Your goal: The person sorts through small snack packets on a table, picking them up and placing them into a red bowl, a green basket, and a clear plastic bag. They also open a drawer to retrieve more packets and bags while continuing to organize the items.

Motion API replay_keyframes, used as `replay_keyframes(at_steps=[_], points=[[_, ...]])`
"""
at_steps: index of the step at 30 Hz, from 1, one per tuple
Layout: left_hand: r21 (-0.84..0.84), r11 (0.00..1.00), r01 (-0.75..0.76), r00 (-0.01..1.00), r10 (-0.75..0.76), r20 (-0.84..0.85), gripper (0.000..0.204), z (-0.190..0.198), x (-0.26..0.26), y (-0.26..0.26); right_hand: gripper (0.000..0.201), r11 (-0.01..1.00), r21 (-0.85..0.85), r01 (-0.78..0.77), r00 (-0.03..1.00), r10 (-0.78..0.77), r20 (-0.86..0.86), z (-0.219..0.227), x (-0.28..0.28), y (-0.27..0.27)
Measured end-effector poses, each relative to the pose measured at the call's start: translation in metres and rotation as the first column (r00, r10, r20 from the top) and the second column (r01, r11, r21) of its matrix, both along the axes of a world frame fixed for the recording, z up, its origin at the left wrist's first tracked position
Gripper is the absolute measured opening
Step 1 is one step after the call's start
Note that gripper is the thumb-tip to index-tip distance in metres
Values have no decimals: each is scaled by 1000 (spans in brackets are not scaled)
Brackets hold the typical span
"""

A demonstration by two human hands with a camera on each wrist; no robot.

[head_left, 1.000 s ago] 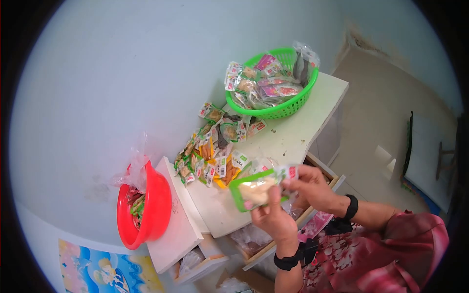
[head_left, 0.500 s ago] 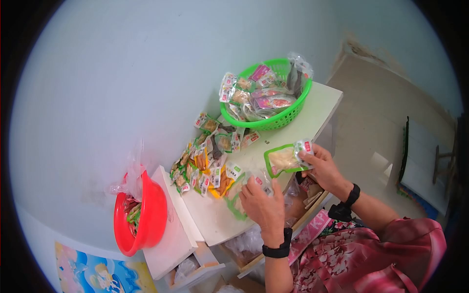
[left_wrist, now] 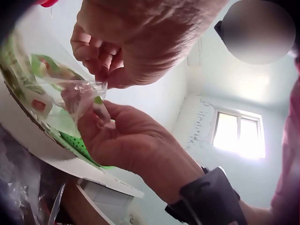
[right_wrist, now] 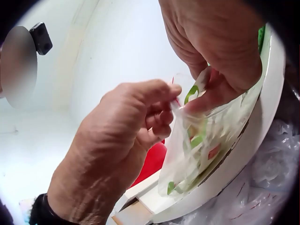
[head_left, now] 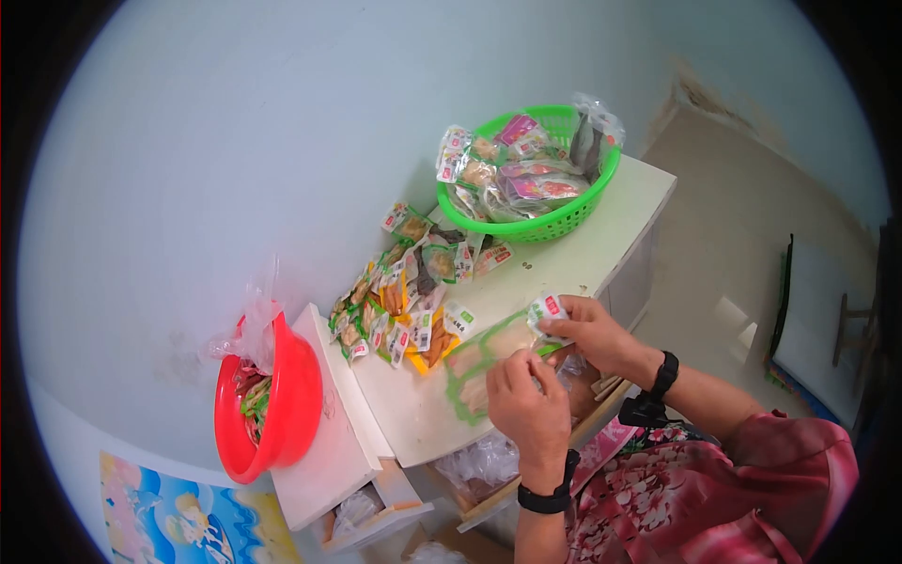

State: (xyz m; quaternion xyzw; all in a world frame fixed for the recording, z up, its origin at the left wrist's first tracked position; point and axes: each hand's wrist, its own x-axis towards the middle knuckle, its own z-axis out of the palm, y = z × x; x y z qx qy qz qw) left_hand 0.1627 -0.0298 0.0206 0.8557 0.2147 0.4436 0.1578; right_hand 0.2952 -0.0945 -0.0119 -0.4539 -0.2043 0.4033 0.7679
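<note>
My right hand (head_left: 606, 338) grips a green-edged packet by its white label end (head_left: 547, 310) over the tabletop (head_left: 404, 414). Below it a clear plastic bag (right_wrist: 180, 159), with green-edged packets (head_left: 470, 381) in it, stretches over the table. My left hand (head_left: 531, 409), fingers curled, pinches the bag's edge beside the right hand. In the left wrist view, left hand (left_wrist: 140, 40) and right hand (left_wrist: 126, 138) meet at the bag's mouth. The right wrist view has the right hand (right_wrist: 218, 51) above the left hand (right_wrist: 110, 140). Whether the held packet is inside the bag, I cannot tell.
A green basket (head_left: 554, 226) of packets stands at the table's far end. Loose packets (head_left: 432, 329) lie piled along the wall side. A red basin (head_left: 301, 404) sits at the left. Open drawers (head_left: 470, 470) with plastic bags are below the near edge.
The right hand first swung its packet up and away from the left hand, then brought it back down to the clear bag. The left hand has moved slightly right and now pinches the bag's edge.
</note>
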Motion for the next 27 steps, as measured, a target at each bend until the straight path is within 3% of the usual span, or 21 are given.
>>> replay_keyframes(at_steps=[6, 9, 12, 15, 18, 19, 22, 24, 27], points=[[54, 993, 104, 995, -104, -8, 9, 1, 2, -8, 24, 990, 28, -137, 974, 130, 186, -22, 1, 39], [-52, 985, 163, 987, -163, 5, 11, -8, -5, -5, 37, 982, -151, -112, 906, 163, 390, -8, 7, 42], [-45, 991, 124, 992, -122, 41, 20, -12, -23, 2, 52, 986, -92, -136, 984, 145, 105, 21, -1, 29], [9, 999, -37, 999, 36, 9, 48, -14, -49, 21, 66, 973, -70, -219, 967, 226, 117, 10, 16, 16], [-103, 982, -156, 988, 154, -22, 74, -24, -70, 49, 53, 985, -101, -143, 931, 168, 324, 10, 17, 14], [-216, 972, -93, 995, 86, -45, 85, -26, -73, 54, 45, 987, -109, -116, 896, 151, 417, 5, 19, 19], [-406, 914, 21, 996, 16, 87, 84, -36, -70, 61, 23, 984, -174, 24, 735, 101, 671, -4, 19, 35], [-419, 905, 67, 996, -33, 89, 81, -34, -69, 63, 14, 944, -261, 200, 578, 101, 810, 1, 11, 43], [-384, 921, 67, 997, -80, -17, 74, -38, -76, 71, 14, 938, -139, 316, 407, -2, 913, -17, 7, 51]])
